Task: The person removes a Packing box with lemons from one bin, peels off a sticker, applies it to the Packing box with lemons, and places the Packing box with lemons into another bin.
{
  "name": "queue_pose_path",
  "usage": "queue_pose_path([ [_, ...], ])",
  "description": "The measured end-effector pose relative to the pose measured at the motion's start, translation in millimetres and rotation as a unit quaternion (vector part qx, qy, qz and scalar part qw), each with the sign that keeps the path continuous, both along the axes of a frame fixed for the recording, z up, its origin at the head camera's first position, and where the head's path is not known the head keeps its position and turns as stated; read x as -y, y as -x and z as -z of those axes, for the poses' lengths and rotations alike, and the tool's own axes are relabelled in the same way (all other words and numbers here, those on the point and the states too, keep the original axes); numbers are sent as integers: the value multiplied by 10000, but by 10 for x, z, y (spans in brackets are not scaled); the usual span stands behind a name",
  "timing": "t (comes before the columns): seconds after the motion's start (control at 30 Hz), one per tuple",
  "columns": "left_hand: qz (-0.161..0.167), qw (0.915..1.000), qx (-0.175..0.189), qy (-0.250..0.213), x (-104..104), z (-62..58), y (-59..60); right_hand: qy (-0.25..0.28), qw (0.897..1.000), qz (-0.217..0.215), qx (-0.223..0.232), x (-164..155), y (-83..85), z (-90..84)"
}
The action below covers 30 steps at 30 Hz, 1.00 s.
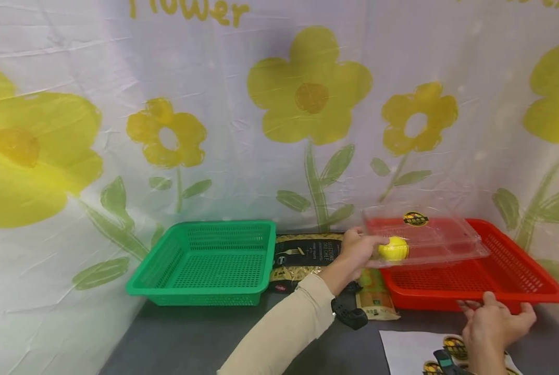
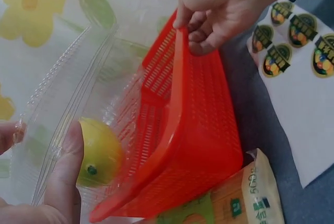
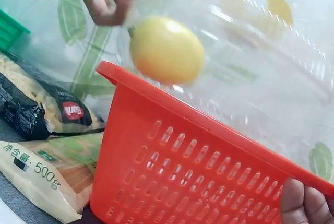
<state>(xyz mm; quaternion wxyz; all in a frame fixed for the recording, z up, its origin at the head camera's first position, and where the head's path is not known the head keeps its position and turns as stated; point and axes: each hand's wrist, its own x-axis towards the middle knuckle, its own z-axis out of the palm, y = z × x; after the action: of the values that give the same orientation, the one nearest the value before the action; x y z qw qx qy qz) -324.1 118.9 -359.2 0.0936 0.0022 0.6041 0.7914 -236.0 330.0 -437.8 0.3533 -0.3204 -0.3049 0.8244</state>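
Note:
My left hand (image 1: 356, 250) grips one end of a clear plastic clamshell box (image 1: 441, 242), its thumb on the near edge in the left wrist view. Inside the box, at the gripped end, lies a yellow fruit (image 1: 395, 249) with a dark green stem spot (image 2: 92, 170). A round black and gold sticker (image 1: 415, 219) is on the box. The box is held tilted over the red perforated basket (image 1: 525, 298). My right hand (image 1: 492, 325) holds that basket's front rim, fingers curled over it in the left wrist view (image 2: 222, 12).
A green basket (image 1: 199, 300) stands at the left. Between the baskets lie a black-labelled pasta bag (image 1: 302, 252) and a 500g packet (image 1: 375, 302). A white sheet of round stickers (image 1: 408, 349) lies before the red basket. A flower-printed curtain (image 1: 241, 182) hangs behind.

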Motion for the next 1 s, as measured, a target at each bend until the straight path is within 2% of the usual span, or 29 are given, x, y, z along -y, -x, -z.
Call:
queue_pose_path([
  [0.27,-219,9986,-49,487,-338,35,-20,-41,9999,96,129,-41,-16,-19],
  [0.37,-365,9928,-198,1119,-397,52,-26,14,9998,109,143,-29,-19,-6],
  [0.5,-302,9918,-118,1240,-449,98,-40,40,9997,96,222,11,-26,26],
  [0.6,-186,9939,57,1088,-496,129,-64,4,9997,103,228,32,-22,41],
  [0.63,-156,9931,65,1162,-516,138,-74,6,9997,117,207,33,-18,41],
  [0.83,-191,9823,33,1863,-628,185,-122,107,9997,199,-15,32,6,24],
  [1.0,-240,9712,86,2370,-603,183,-97,160,9995,260,-86,39,24,26],
])
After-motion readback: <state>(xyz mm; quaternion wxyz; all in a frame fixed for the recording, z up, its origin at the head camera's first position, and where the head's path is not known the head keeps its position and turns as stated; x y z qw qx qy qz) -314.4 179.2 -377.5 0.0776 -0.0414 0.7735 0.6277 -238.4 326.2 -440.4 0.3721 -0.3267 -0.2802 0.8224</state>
